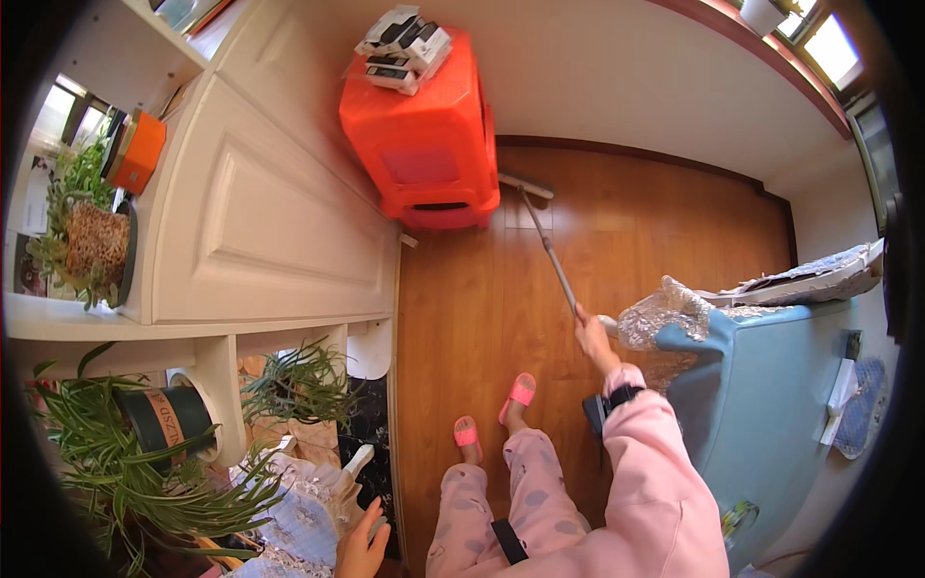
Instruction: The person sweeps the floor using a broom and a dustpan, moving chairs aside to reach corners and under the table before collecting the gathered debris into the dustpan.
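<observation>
My right hand [593,339] is closed around the grey pole of a long-handled mop [557,262], its arm stretched forward in a pink sleeve. The mop's narrow, flat head [527,186] rests on the wooden floor beside the red-orange plastic stool [434,144]. My left hand [361,545] is low at the left, partly cut off by the lower edge, with its visible fingers stretched out. A small grey-green thing shows just beside its fingers, and I cannot tell what it is. The left hand is near a chair draped in patterned cloth [299,506].
White packages [403,48] lie on the stool. To the left stand a white cabinet [279,212] and shelves with potted plants [164,424]. On the right is a blue-covered piece of furniture [771,385] with a lacy cloth [665,313]. My feet wear pink slippers [520,390].
</observation>
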`<action>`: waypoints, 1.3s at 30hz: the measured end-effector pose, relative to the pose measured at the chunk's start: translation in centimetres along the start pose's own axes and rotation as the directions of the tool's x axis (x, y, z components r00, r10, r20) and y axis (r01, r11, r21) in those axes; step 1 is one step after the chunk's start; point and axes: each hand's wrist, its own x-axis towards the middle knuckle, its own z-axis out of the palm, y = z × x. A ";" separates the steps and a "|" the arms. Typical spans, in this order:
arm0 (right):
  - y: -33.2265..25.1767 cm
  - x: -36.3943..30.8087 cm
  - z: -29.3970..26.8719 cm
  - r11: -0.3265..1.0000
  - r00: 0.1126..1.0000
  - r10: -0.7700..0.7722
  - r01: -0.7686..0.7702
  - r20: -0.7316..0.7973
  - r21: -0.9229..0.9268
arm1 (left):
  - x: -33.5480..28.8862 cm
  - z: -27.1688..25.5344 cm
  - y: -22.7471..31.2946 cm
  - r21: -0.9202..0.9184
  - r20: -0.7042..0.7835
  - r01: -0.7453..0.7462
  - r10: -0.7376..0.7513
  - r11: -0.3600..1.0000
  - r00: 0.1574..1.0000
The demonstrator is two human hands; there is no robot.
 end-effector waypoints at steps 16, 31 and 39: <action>11.6 -40.0 1.1 0.938 0.977 0.081 -0.008 0.198 -0.346 | -1.5 -3.8 -7.4 0.196 0.112 -0.055 0.033 0.979 0.993; 15.0 -19.8 5.4 0.877 0.955 0.294 -0.286 0.040 0.387 | -2.5 -2.4 -10.9 0.318 0.196 -0.158 0.099 0.935 0.976; 21.1 -41.8 12.6 0.934 0.967 0.249 -0.254 0.052 0.251 | -7.4 0.4 -13.0 0.292 0.151 -0.105 0.062 0.951 0.987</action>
